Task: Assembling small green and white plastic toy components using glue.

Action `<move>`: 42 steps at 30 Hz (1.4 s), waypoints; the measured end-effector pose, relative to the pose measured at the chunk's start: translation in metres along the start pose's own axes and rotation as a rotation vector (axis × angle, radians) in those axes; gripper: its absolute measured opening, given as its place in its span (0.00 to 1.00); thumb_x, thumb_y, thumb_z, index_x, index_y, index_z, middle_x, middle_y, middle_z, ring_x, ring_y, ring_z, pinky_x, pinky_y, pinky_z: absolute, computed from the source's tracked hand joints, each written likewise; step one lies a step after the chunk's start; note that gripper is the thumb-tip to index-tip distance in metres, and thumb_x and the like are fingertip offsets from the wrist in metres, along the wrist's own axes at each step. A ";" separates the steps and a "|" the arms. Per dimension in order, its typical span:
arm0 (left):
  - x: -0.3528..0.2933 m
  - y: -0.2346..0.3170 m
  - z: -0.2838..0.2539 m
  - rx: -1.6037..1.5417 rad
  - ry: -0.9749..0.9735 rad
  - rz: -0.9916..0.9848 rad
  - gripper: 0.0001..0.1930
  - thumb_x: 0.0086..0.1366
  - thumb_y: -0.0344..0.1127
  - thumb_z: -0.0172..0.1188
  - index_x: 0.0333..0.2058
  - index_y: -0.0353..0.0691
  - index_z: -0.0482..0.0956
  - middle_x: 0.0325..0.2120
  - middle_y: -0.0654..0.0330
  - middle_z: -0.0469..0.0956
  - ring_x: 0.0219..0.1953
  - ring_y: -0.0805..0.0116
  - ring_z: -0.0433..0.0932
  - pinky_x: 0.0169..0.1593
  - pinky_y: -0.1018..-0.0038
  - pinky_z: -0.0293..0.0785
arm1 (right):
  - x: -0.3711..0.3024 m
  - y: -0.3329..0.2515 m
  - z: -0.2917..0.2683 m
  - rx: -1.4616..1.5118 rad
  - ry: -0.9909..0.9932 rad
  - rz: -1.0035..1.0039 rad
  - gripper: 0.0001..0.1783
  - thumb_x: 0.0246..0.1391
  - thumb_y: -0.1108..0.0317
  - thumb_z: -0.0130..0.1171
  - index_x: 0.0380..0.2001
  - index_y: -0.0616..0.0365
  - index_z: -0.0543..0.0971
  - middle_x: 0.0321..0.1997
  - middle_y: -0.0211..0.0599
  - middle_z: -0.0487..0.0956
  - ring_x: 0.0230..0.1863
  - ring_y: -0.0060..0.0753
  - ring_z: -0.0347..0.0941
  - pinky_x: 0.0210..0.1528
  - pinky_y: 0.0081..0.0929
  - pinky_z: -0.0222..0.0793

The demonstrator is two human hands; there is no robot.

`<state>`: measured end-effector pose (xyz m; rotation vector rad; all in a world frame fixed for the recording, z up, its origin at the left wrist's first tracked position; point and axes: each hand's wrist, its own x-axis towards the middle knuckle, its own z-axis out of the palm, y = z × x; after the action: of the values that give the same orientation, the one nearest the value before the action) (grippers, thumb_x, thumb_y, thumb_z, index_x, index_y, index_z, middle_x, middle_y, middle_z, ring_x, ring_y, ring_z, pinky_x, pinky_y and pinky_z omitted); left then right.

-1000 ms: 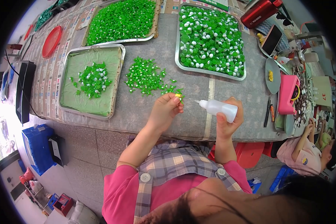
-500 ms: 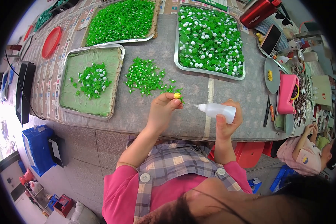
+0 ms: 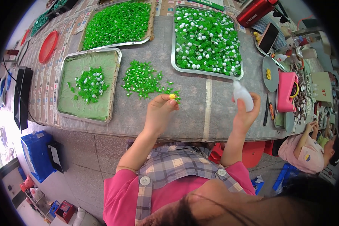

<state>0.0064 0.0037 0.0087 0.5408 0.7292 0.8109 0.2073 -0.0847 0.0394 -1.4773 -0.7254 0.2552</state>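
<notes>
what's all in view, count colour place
trays: at least three, silver, table
heaps: four, green-white, trays and table
piece: one, yellow, centre
bottle: one held, white, right-centre
flask: one, red, top right
phone: one, black, below flask
holder: one, pink, right
dish: at least one, red, left
crate: one, blue, left
table: one, grey, centre
co-workers: at least two, pink, green tops, right
left hand: one, bare, pinching piece
right hand: one, bare, holding bottle

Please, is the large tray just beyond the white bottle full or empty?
Full, it seems: green and white pieces cover the metal tray edge to edge. Depth, cannot tell.
</notes>
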 end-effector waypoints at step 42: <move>0.004 -0.004 0.001 0.034 -0.044 -0.021 0.02 0.52 0.25 0.51 0.27 0.36 0.71 0.22 0.61 0.72 0.24 0.75 0.69 0.31 0.79 0.67 | -0.020 0.023 0.045 0.617 -0.720 0.786 0.11 0.43 0.74 0.51 0.34 0.62 0.70 0.30 0.34 0.73 0.30 0.22 0.68 0.33 0.19 0.64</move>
<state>0.0110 0.0049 0.0056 0.5793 0.7087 0.7665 0.1723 -0.0571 0.0084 -0.9816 -0.5023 1.5269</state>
